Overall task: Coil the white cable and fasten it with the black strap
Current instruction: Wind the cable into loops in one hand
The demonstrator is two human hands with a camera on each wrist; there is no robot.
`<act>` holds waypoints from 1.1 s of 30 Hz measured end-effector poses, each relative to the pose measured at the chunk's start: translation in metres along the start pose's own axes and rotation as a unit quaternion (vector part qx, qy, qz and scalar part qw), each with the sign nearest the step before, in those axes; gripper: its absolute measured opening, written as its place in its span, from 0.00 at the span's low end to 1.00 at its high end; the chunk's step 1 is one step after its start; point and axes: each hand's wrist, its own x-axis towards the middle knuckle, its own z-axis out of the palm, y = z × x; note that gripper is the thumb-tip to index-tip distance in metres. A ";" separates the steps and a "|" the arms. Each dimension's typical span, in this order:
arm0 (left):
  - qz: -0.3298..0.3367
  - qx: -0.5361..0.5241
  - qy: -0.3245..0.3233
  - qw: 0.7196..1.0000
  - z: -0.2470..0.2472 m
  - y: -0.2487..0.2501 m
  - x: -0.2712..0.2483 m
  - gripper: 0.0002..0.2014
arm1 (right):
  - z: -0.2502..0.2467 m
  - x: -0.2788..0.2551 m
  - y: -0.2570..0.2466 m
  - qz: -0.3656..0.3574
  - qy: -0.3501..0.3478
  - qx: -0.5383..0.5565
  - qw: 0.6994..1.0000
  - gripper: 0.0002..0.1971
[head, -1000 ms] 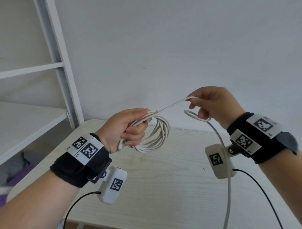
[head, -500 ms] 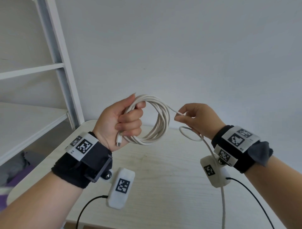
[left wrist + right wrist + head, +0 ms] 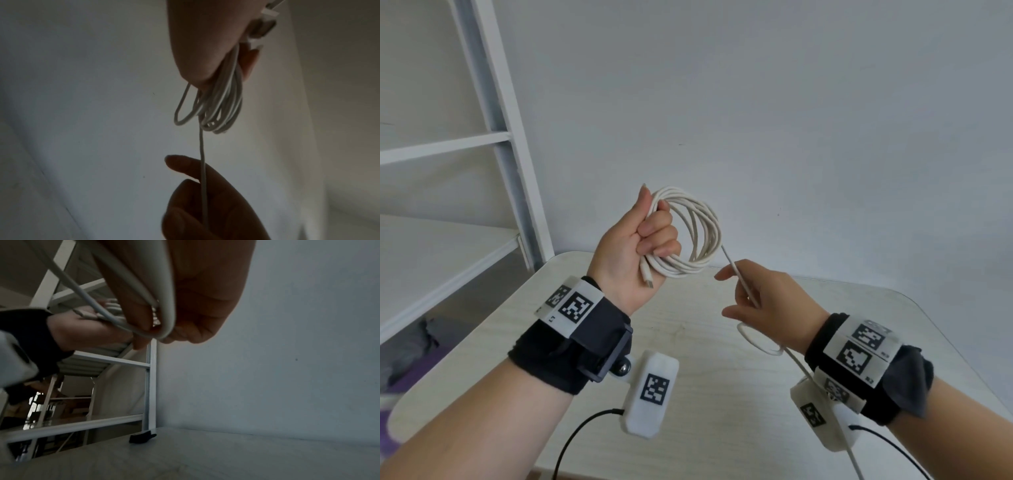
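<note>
Your right hand [image 3: 767, 305] has dropped below the coil; its fingers loosely curl round the thin white cable [image 3: 688, 233], whose loops your left hand [image 3: 633, 246] grips tightly

Left hand [image 3: 635, 248] fisted; right hand [image 3: 770, 305] pinching

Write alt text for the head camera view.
A left hand grips a coiled white cable above a pale table, while the right hand pinches the loose strand running down from the coil. Both wrists wear black bands with markers.
</note>
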 end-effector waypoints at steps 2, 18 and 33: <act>0.019 0.016 0.015 1.000 0.000 0.001 0.001 0.17 | 0.001 -0.003 0.000 0.027 -0.004 0.032 0.999 0.13; 0.147 0.239 0.083 0.956 0.010 -0.016 0.002 0.17 | 0.009 -0.013 -0.029 0.034 -0.022 -0.075 0.996 0.09; 0.235 0.435 0.068 0.867 0.015 -0.024 -0.006 0.15 | 0.007 -0.031 -0.060 0.047 -0.154 -0.109 0.981 0.41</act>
